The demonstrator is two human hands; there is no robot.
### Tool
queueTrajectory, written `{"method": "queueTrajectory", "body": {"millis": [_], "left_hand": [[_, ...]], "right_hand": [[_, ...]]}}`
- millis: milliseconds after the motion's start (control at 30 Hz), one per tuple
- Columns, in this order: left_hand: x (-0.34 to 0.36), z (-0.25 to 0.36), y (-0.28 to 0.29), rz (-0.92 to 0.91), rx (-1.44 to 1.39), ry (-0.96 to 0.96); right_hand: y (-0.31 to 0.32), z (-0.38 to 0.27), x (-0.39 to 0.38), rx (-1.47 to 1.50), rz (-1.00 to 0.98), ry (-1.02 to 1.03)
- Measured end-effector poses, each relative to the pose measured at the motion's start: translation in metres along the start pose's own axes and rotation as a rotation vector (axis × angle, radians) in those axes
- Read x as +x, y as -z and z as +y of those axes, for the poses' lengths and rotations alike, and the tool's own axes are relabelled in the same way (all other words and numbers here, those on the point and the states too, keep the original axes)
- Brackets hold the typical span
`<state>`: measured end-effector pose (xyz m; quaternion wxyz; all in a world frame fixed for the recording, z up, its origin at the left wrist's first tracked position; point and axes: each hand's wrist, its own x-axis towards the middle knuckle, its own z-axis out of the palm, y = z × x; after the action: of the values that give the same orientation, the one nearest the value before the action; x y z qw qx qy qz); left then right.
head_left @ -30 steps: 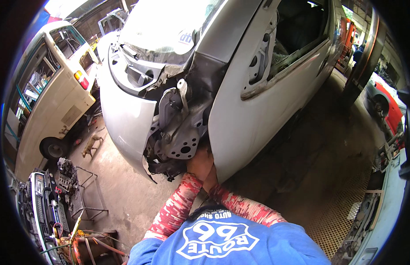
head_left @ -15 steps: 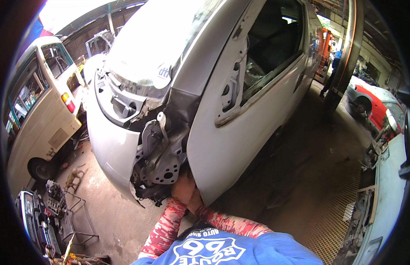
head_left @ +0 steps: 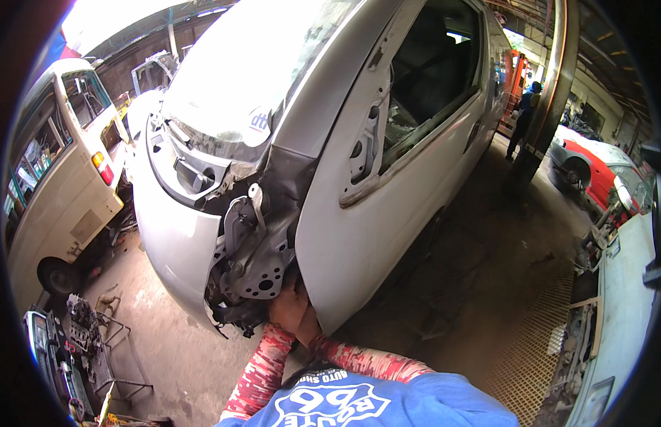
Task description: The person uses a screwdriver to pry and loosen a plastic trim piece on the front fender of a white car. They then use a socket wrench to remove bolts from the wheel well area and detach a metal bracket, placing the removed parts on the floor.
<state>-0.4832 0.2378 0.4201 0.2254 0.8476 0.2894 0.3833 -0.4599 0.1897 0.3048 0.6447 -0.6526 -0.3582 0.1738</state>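
Observation:
In the head view, my left hand (head_left: 288, 307) and my right hand (head_left: 308, 327) are close together, the left one overlapping the right. Both reach into the gap at the front edge of a pale car door (head_left: 366, 249), low on the car's stripped front corner. Their fingers are hidden, so what they grip, if anything, does not show. Just beyond my left hand is a grey metal bracket (head_left: 254, 279) with round holes. Left of it hangs the silver bumper or fender panel (head_left: 175, 242). Red-and-white patterned sleeves cover both forearms.
A cream van (head_left: 74, 192) stands at left, near a metal stand (head_left: 128, 356) and a tan animal (head_left: 107, 304). A post (head_left: 547, 107) rises at right beside a person in dark blue (head_left: 524, 117). Yellow grating (head_left: 526, 363) and a red-and-white car (head_left: 594, 167) lie right.
The view has shifted slightly. My hands stay at the gap by the door edge. The animal has moved toward the stand, and the far person now shows more fully left of the post.

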Motion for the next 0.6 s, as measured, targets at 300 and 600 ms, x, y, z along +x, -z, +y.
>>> {"method": "queueTrajectory", "body": {"millis": [300,600], "left_hand": [[0.003,0.005,0.005,-0.233,0.254,0.150],[-0.004,-0.006,-0.004,0.023,0.126,-0.061]], "right_hand": [[-0.001,0.005,-0.002,0.233,-0.022,0.049],[-0.005,0.016,-0.005,0.230,0.035,0.107]]}}
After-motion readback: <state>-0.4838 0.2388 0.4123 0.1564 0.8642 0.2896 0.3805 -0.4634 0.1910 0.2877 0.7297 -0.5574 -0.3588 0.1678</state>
